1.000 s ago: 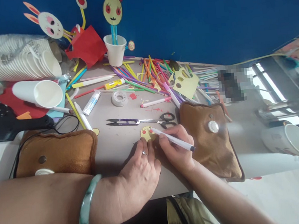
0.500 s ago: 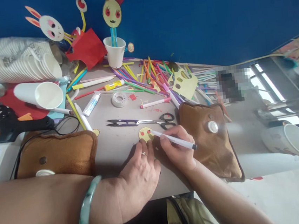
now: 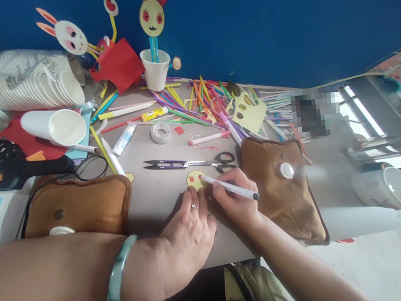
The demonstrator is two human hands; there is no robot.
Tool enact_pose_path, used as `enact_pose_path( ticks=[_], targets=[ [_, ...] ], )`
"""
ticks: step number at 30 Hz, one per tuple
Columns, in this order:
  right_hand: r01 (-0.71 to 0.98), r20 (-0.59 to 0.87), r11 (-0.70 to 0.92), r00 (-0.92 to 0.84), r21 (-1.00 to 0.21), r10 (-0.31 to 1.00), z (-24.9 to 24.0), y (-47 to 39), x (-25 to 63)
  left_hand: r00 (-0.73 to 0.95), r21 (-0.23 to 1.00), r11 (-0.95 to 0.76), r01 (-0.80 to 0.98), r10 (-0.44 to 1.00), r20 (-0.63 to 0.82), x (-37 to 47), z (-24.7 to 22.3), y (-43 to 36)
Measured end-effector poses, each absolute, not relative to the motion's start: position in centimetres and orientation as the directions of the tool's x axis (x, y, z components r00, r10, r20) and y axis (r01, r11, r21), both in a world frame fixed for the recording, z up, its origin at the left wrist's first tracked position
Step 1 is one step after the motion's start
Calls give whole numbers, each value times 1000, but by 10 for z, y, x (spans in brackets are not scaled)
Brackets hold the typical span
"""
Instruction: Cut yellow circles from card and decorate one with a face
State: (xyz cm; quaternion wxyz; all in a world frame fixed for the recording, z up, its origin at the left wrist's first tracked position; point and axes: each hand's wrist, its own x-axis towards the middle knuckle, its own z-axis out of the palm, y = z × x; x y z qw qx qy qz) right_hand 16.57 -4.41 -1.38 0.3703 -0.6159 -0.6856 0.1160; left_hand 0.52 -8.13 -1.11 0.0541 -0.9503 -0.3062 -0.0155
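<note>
A small round yellow paper face (image 3: 193, 178) with two red eyes lies on the table, lashes drawn over the left eye. The outstretched fingers of my left hand (image 3: 190, 227) press its lower edge flat. My right hand (image 3: 238, 199) is closed round a white marker pen (image 3: 236, 190), its tip at the right eye and its dark end pointing right. Just beyond the face lie purple thread snips (image 3: 166, 164) and black-handled scissors (image 3: 219, 162), end to end. My right hand partly covers the lower scissor handle.
Brown cushion-like pads flank my hands, left (image 3: 81, 204) and right (image 3: 278, 185). A black glue gun (image 3: 6, 164) rests at left near paper cups (image 3: 67, 127). Colourful sticks (image 3: 196, 103), a tape roll (image 3: 161, 133) and glue stick (image 3: 154, 113) lie behind. A puppet cup (image 3: 156, 74) stands by the blue wall.
The marker's rear end has shifted slightly left and down, while its tip stays at the right eye. My left hand keeps its place on the paper face.
</note>
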Motion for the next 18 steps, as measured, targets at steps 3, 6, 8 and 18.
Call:
enact_pose_path(
  ticks=[3,6,8,18],
  targets=[
    [760,365,220,25,-612,931,-15,-44,166,809,-103,-802,588,584,71,5,-11,-82],
    [758,367,226,19,-612,930,-14,-44,167,810,-103,-803,587,582,71,5,-12,-81],
    [755,373,238,10,-611,928,-14,-44,166,812,-107,-805,584,579,75,5,-12,-80],
    [748,364,243,-2,-617,931,-14,-45,166,815,-97,-810,579,573,79,6,-9,-80]
  ],
)
